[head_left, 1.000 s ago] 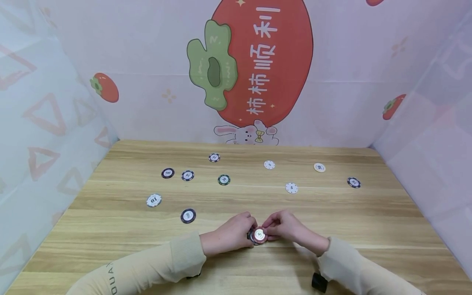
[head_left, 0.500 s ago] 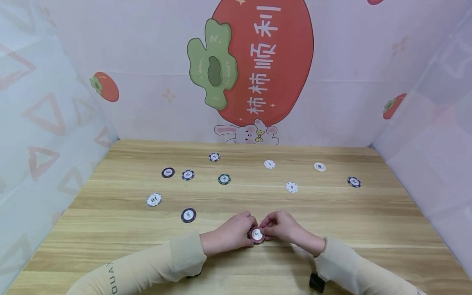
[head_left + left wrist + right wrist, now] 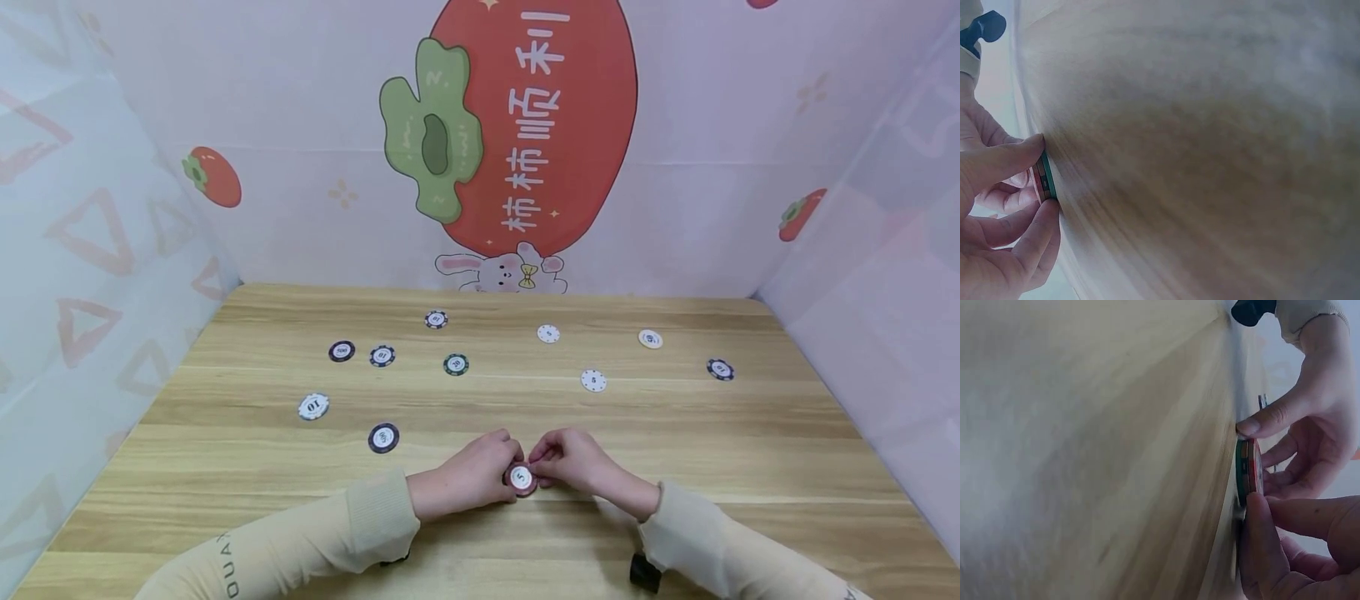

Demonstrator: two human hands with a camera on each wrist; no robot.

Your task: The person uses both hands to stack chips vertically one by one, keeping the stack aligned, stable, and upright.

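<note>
A short stack of poker chips [image 3: 521, 477] sits low at the front middle of the table, topped by a red chip marked 5. My left hand [image 3: 467, 481] holds it from the left, thumb on the near side and fingers on the far side. From the right, my right hand [image 3: 579, 463] pinches the stack's far right edge with bent fingers. Seen edge-on in the left wrist view, the stack [image 3: 1047, 176] has green at the bottom and red at the top. The right wrist view shows the same stack [image 3: 1249, 467] between the fingertips, standing at table level.
Loose chips lie flat farther back: a purple-rimmed one [image 3: 383, 438], a white 10 [image 3: 313, 407], a dark 500 [image 3: 342, 351], a green one [image 3: 456, 364], a white 5 [image 3: 593, 381], a blue one [image 3: 721, 370] and several more. A printed cloth [image 3: 300, 217] walls the table.
The red top chip has shifted left, from overhanging the stack to lying squarely on it. My right hand followed it slightly left; the left hand kept its place.
</note>
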